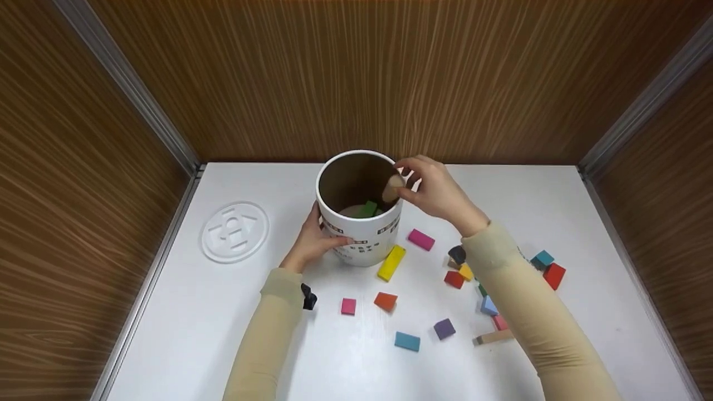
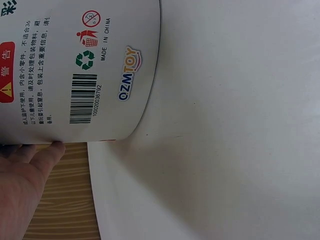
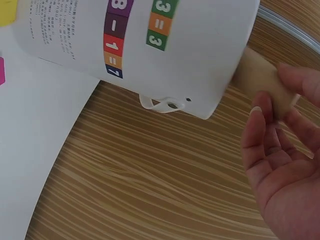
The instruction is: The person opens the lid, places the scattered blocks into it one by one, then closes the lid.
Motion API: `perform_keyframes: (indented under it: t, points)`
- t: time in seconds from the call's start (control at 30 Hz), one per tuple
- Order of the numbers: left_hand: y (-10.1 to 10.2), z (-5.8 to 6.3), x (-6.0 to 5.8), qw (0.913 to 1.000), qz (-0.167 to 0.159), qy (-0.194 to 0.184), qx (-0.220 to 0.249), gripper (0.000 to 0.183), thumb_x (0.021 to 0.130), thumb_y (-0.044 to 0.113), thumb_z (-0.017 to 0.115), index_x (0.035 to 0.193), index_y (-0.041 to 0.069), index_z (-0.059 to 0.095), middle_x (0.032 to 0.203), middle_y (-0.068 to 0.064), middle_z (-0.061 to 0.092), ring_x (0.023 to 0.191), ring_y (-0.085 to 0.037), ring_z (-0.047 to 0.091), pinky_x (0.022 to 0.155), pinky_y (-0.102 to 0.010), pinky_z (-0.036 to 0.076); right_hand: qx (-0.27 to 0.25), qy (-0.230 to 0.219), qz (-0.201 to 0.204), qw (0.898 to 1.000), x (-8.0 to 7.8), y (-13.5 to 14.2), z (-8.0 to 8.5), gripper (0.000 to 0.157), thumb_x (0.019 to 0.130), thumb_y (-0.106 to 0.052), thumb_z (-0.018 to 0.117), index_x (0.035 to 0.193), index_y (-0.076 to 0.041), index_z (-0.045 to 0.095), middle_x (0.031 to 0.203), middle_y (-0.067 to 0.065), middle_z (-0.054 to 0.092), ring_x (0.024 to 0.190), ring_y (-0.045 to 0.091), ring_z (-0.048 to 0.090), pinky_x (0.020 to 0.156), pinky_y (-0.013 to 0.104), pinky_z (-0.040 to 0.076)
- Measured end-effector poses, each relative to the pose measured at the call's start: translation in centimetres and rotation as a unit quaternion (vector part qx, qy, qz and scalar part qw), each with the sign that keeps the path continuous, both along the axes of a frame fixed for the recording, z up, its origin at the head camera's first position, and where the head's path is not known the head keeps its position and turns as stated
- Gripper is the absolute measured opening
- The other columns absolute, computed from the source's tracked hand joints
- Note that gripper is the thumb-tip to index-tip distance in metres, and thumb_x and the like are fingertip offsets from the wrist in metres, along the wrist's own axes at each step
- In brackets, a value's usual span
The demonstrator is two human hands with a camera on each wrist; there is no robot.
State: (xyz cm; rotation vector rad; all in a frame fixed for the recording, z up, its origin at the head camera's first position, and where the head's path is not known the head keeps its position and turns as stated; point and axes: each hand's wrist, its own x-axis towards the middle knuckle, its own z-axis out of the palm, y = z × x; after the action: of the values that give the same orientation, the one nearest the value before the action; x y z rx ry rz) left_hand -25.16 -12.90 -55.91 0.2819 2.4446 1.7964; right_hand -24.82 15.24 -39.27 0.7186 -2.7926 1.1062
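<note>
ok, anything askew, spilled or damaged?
Nothing stands out: the QZMTOY bucket stands upright, the shape-sorter lid lies flat to its left, and the visible toy blocks scattered on the table look undamaged.

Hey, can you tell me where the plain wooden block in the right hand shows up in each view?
Head: the wooden block is just right of centre, at the mouth of the white bucket, pinched by the right hand.
Left wrist: it isn't in this picture.
Right wrist: upper right, partly hidden behind the bucket's edge.
Shared landmark: the white bucket, at upper left in the left wrist view.
</note>
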Motion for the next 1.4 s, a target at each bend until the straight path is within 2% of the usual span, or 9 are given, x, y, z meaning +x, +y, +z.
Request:
perform_keyframes:
  t: [0.1, 0.2, 0.33, 0.5, 0.63, 0.8, 0.97, 1.2, 1.4]
  points:
    - [0.1, 0.1, 0.0, 1.0, -0.003, 0.004, 0.008, 0.131, 0.06, 0.034, 0.096, 0.158, 0.021, 0.011, 0.16, -0.001, 0.023, 0.145, -0.019, 0.023, 0.117, -0.039, 0.025, -0.004, 0.009, 0.004, 1.0, 0.4, 0.2, -0.1, 0.041, 0.087, -0.011, 0.076, 0.125, -0.009, 0.06, 0.114, 0.008, 0.059, 0.094, 0.024, 0.062, 0.074, 0.035, 0.06]
    - [0.1, 0.7, 0.2, 0.9999, -0.004, 0.007, 0.006, 0.13, 0.061, 0.032, 0.096, 0.158, 0.019, 0.011, 0.16, -0.002, 0.023, 0.145, -0.019, 0.023, 0.117, -0.038, 0.025, 0.003, 0.029, 0.011, 1.0, 1.2, 0.7, -0.1, 0.036, 0.087, -0.012, 0.076, 0.12, -0.009, 0.063, 0.111, 0.007, 0.061, 0.09, 0.02, 0.061, 0.075, 0.034, 0.059]
    - [0.0, 0.7, 0.1, 0.9999, -0.009, 0.011, -0.003, 0.13, 0.063, 0.03, 0.095, 0.159, 0.017, 0.007, 0.161, -0.005, 0.02, 0.146, -0.021, 0.02, 0.117, -0.04, 0.024, 0.02, 0.04, 0.022, 0.999, 2.7, 1.4, -0.8, 0.031, 0.086, -0.013, 0.077, 0.115, -0.009, 0.066, 0.106, 0.004, 0.064, 0.088, 0.018, 0.062, 0.077, 0.033, 0.058]
    - [0.0, 0.2, 0.0, 0.9999, -0.002, 0.013, -0.007, 0.131, 0.061, 0.035, 0.095, 0.159, 0.021, 0.009, 0.161, -0.002, 0.02, 0.146, -0.02, 0.02, 0.117, -0.041, 0.025, 0.047, 0.004, 0.031, 0.998, 4.5, 2.0, -2.4, 0.029, 0.085, -0.016, 0.079, 0.111, -0.01, 0.069, 0.102, 0.001, 0.066, 0.089, 0.019, 0.062, 0.077, 0.033, 0.058]
    - [0.0, 0.1, 0.1, 0.9999, 0.003, 0.012, -0.008, 0.133, 0.059, 0.04, 0.095, 0.158, 0.021, 0.01, 0.161, 0.0, 0.02, 0.146, -0.018, 0.02, 0.117, -0.04, 0.025, 0.096, -0.031, 0.049, 0.994, 6.0, 2.3, -4.3, 0.03, 0.084, -0.018, 0.08, 0.111, -0.011, 0.069, 0.099, -0.001, 0.066, 0.087, 0.019, 0.062, 0.077, 0.032, 0.057]
    - [0.0, 0.1, 0.2, 0.9999, 0.007, 0.008, -0.009, 0.134, 0.058, 0.043, 0.095, 0.158, 0.021, 0.01, 0.161, 0.001, 0.02, 0.146, -0.019, 0.021, 0.117, -0.042, 0.025, 0.173, -0.091, 0.083, 0.977, 7.5, 2.9, -7.0, 0.038, 0.081, -0.018, 0.083, 0.115, -0.012, 0.068, 0.102, 0.0, 0.067, 0.09, 0.02, 0.063, 0.079, 0.034, 0.057]
    - [0.0, 0.2, 0.2, 0.9999, 0.007, 0.006, -0.012, 0.132, 0.06, 0.04, 0.095, 0.158, 0.02, 0.009, 0.161, 0.0, 0.02, 0.146, -0.02, 0.021, 0.117, -0.04, 0.025, 0.223, -0.17, 0.082, 0.956, 8.9, 3.7, -9.6, 0.046, 0.079, -0.023, 0.084, 0.121, -0.015, 0.066, 0.11, 0.002, 0.067, 0.094, 0.021, 0.063, 0.082, 0.035, 0.057]
    - [0.2, -0.1, 0.5, 0.9999, 0.003, -0.007, -0.009, 0.131, 0.063, 0.036, 0.094, 0.159, 0.022, 0.005, 0.162, 0.0, 0.016, 0.146, -0.02, 0.02, 0.118, -0.039, 0.023, 0.254, -0.275, 0.074, 0.925, 10.9, 4.5, -11.9, 0.052, 0.076, -0.025, 0.087, 0.124, -0.019, 0.065, 0.111, 0.001, 0.065, 0.091, 0.02, 0.059, 0.085, 0.042, 0.055]
    - [0.5, -0.4, 0.8, 0.9999, 0.007, 0.012, -0.007, 0.135, 0.06, 0.033, 0.096, 0.159, 0.022, 0.004, 0.162, -0.002, 0.016, 0.145, -0.018, 0.022, 0.118, -0.037, 0.023, 0.261, -0.321, 0.061, 0.908, 12.1, 4.8, -13.3, 0.05, 0.074, -0.026, 0.088, 0.119, -0.019, 0.067, 0.095, -0.004, 0.065, 0.082, 0.018, 0.057, 0.082, 0.042, 0.054]
